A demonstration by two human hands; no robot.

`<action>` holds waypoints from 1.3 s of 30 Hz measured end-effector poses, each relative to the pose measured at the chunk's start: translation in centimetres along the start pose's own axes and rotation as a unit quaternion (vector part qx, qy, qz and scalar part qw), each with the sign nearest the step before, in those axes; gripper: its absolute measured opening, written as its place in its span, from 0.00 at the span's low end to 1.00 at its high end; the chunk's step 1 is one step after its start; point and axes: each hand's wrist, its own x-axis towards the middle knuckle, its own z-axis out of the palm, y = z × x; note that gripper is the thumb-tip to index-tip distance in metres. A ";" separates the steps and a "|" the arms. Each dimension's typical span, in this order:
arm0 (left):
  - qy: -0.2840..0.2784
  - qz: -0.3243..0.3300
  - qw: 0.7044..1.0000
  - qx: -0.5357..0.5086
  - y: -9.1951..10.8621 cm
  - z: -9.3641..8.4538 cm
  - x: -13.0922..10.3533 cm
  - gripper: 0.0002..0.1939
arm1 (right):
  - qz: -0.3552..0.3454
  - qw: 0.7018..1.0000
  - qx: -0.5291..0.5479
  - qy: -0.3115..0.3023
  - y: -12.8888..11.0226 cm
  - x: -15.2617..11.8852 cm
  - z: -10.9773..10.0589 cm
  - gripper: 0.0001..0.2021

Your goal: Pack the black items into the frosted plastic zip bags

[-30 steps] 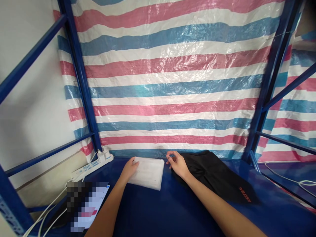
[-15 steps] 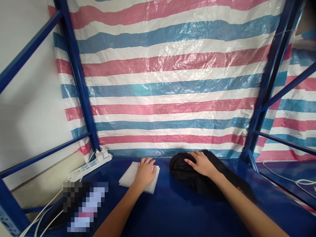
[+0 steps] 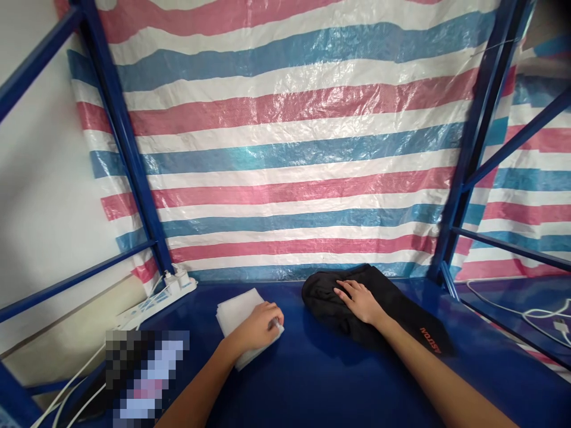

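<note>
Bright glare on sheeting (image 3: 312,142); edges seemingly stretched.

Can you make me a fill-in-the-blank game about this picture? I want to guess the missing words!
1. The right hand rests on a cloth that is ____ with a bit of lettering.
2. The thin stack under the left hand is coloured ____.
3. The power strip is nearer to the ____ hand.
4. The big sheet hanging behind has a pattern of ____.

Missing words: black; white; left; stripes.
</note>
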 end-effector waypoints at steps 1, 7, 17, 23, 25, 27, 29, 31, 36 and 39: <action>-0.008 0.023 1.000 -0.015 0.7 0.0 -0.5 0.10 | 0.002 1.000 -0.002 0.004 -0.2 -0.1 0.2 0.28; -0.056 0.100 0.991 -0.069 4.2 0.0 -3.3 0.13 | 0.025 0.999 -0.014 0.029 -1.5 -0.5 1.2 0.30; 0.116 -0.335 0.934 0.038 -3.4 -0.4 -0.3 0.32 | 0.013 0.999 -0.006 0.040 -1.4 -0.5 1.3 0.29; 0.097 -0.268 0.957 0.054 -4.0 2.8 0.1 0.27 | 0.040 0.998 -0.021 0.051 -2.3 -0.9 2.0 0.30; 0.097 -0.235 0.966 0.050 -3.0 3.4 0.4 0.27 | 0.059 0.997 -0.023 0.052 -3.1 -1.2 2.4 0.30; 0.105 -0.211 0.971 0.050 -1.5 3.3 0.9 0.27 | 0.071 0.995 -0.003 0.066 -4.3 -1.4 2.2 0.29; 0.133 -0.156 0.977 0.053 0.5 2.7 1.3 0.29 | 0.040 0.993 0.049 0.102 -5.7 -1.8 1.0 0.26; 0.151 -0.050 0.986 0.047 2.8 1.8 1.8 0.31 | -0.040 0.984 0.116 0.133 -7.2 -2.3 -1.2 0.22; 0.068 0.187 0.980 0.029 6.8 0.3 3.6 0.25 | -0.222 0.963 0.150 -0.031 -10.0 -4.5 -7.2 0.22; 0.058 0.197 0.978 0.031 6.9 0.1 5.0 0.15 | -0.205 0.969 0.084 -0.110 -10.5 -5.8 -8.3 0.28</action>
